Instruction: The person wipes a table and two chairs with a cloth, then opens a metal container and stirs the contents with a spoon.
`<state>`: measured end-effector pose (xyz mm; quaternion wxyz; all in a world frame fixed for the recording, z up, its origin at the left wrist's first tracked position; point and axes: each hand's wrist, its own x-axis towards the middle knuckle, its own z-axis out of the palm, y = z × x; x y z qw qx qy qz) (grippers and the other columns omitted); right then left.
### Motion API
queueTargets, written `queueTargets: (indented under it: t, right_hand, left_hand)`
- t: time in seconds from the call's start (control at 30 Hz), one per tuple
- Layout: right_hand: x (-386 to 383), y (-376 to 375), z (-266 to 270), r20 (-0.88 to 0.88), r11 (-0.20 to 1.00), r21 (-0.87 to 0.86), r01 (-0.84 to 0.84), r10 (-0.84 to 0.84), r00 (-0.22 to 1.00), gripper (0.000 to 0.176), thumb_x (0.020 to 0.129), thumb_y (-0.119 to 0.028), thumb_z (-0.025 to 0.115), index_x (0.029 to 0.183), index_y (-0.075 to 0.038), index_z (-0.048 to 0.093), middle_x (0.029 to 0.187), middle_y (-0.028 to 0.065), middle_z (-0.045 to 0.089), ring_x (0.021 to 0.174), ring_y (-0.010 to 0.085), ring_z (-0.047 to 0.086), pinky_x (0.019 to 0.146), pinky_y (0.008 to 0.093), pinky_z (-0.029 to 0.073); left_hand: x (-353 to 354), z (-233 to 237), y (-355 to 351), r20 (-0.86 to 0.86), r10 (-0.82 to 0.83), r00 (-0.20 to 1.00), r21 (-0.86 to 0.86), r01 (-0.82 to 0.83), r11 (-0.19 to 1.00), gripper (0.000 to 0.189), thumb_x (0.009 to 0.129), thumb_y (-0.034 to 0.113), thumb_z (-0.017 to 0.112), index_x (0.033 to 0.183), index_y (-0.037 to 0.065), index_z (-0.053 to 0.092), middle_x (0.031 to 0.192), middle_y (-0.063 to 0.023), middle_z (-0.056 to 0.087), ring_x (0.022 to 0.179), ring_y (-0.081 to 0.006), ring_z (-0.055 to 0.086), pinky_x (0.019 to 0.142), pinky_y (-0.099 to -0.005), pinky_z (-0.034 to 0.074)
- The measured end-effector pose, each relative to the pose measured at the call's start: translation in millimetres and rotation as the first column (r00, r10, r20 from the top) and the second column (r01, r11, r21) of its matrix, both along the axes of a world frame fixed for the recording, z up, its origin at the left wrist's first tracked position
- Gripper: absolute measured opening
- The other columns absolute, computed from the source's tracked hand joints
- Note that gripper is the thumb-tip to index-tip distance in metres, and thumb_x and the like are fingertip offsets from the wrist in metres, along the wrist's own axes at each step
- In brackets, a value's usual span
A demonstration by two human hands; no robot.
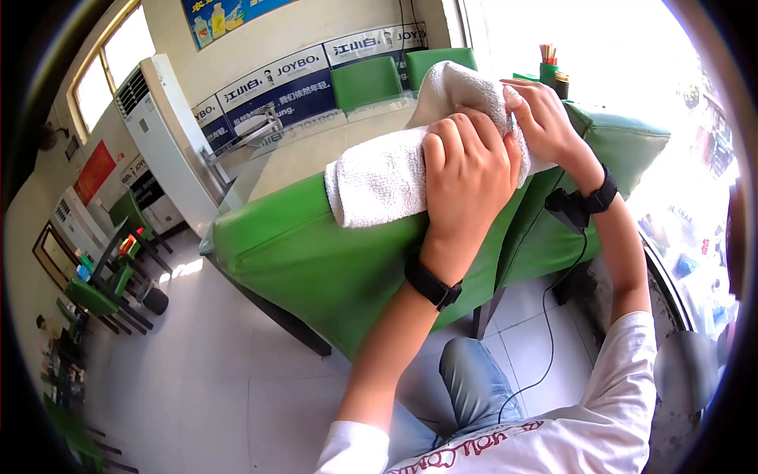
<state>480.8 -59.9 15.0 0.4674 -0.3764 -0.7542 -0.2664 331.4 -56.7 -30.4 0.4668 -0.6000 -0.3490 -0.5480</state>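
Observation:
A folded white towel [379,178] lies over the top edge of a green chair back [308,253]. My left hand [474,162] rests on the towel with its fingers curled over and gripping it. At the towel's far right end, my right hand [543,118] pinches a raised, bunched fold, thumb towards me. Part of the towel is hidden under my left hand. Black bands circle both wrists, and a small black device with a cable [549,316] hangs at the right one.
Behind the chair stands a glass-topped table [304,158], with more green chairs [367,83] beyond. A second green chair back [624,150] is on the right, near a holder of sticks [548,67]. A tall white air conditioner [170,134] stands left.

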Motion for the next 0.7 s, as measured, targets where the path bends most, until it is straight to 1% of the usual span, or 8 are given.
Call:
queueTargets:
  t: [0.1, 0.13, 0.2, 0.23, 0.33, 0.37, 0.4, 0.7]
  right_hand:
    - [8, 7, -3, 0.013, 1.0, -0.006, -0.003, 0.003, 1.0, 0.058, 0.099, -0.042, 0.037, 0.085, 0.007, 0.064, 0.077, 0.025, 0.062, 0.073, 0.0422, 0.058, 0.067, 0.0434, 0.046]
    - [7, 8, -5, 0.014, 0.998, 0.068, -0.003, 0.002, 1.0, 0.055, 0.099, -0.04, 0.037, 0.082, 0.006, 0.063, 0.073, 0.0235, 0.06, 0.068, 0.0415, 0.056, 0.063, 0.0443, 0.044]
    - [6, 6, -7, 0.004, 0.995, 0.084, 0.048, -0.048, 0.999, 0.053, 0.099, -0.037, 0.038, 0.082, 0.005, 0.063, 0.073, 0.0228, 0.06, 0.066, 0.0418, 0.055, 0.061, 0.0445, 0.044]
    - [3, 5, -7, -0.046, 0.999, 0.033, 0.027, -0.025, 0.999, 0.051, 0.098, -0.035, 0.038, 0.081, 0.006, 0.063, 0.073, 0.0224, 0.06, 0.065, 0.0416, 0.055, 0.06, 0.0443, 0.043]
    - [8, 8, -9, 0.064, 0.989, 0.136, 0.049, -0.058, 0.996, 0.035, 0.098, -0.026, 0.039, 0.104, 0.0, 0.061, 0.076, 0.0205, 0.062, 0.064, 0.0401, 0.056, 0.058, 0.0436, 0.043]
    - [13, 13, -12, 0.155, 0.962, 0.271, 0.032, -0.076, 0.985, 0.031, 0.097, -0.021, 0.039, 0.118, -0.005, 0.055, 0.078, 0.0182, 0.064, 0.064, 0.0388, 0.056, 0.057, 0.0437, 0.042]
    - [9, 10, -15, 0.162, 0.926, 0.367, 0.088, -0.156, 0.974, 0.032, 0.096, -0.019, 0.04, 0.123, -0.006, 0.052, 0.079, 0.0164, 0.064, 0.065, 0.0375, 0.056, 0.056, 0.0439, 0.042]
    - [14, 19, -20, 0.178, 0.854, 0.512, 0.094, -0.213, 0.961, 0.031, 0.092, -0.016, 0.043, 0.114, 0.004, 0.053, 0.073, 0.0183, 0.059, 0.061, 0.0373, 0.054, 0.055, 0.0421, 0.04]
  left_hand:
    - [1, 0, -1, 0.023, 0.018, 1.0, 0.01, -0.019, 1.0, 0.03, 0.084, 0.035, 0.054, 0.073, 0.008, 0.051, 0.07, -0.0056, 0.05, 0.07, -0.0209, 0.05, 0.067, -0.0339, 0.038]
    - [2, 0, -1, 0.031, 0.012, 0.999, 0.015, -0.012, 1.0, 0.03, 0.084, 0.035, 0.054, 0.073, 0.008, 0.051, 0.07, -0.0056, 0.05, 0.07, -0.0209, 0.05, 0.067, -0.0338, 0.038]
    - [3, 1, -5, 0.053, -0.004, 0.999, -0.025, 0.005, 1.0, 0.03, 0.084, 0.036, 0.056, 0.075, 0.007, 0.054, 0.072, -0.0057, 0.052, 0.072, -0.0208, 0.052, 0.067, -0.0333, 0.038]
    - [3, 1, -6, 0.054, -0.001, 0.999, -0.034, 0.003, 0.999, 0.03, 0.084, 0.036, 0.056, 0.076, 0.007, 0.054, 0.072, -0.0056, 0.052, 0.072, -0.0208, 0.052, 0.068, -0.0331, 0.038]
    - [1, 1, -9, 0.05, 0.01, 0.999, -0.056, -0.007, 0.998, 0.032, 0.085, 0.037, 0.056, 0.079, 0.005, 0.057, 0.074, -0.0062, 0.053, 0.074, -0.0207, 0.053, 0.07, -0.0327, 0.039]
    - [1, 1, -10, 0.042, 0.009, 0.999, -0.06, -0.006, 0.998, 0.032, 0.085, 0.037, 0.056, 0.08, 0.005, 0.057, 0.074, -0.0061, 0.053, 0.075, -0.0205, 0.053, 0.07, -0.0325, 0.038]
    - [0, 1, -10, 0.033, 0.01, 0.999, -0.062, -0.007, 0.998, 0.033, 0.086, 0.037, 0.056, 0.08, 0.005, 0.057, 0.074, -0.006, 0.053, 0.075, -0.0202, 0.053, 0.07, -0.0324, 0.038]
    - [-1, 0, -13, 0.018, -0.008, 1.0, -0.077, 0.009, 0.997, 0.036, 0.085, 0.04, 0.058, 0.086, 0.004, 0.061, 0.074, -0.0041, 0.053, 0.078, -0.0182, 0.051, 0.072, -0.0311, 0.037]
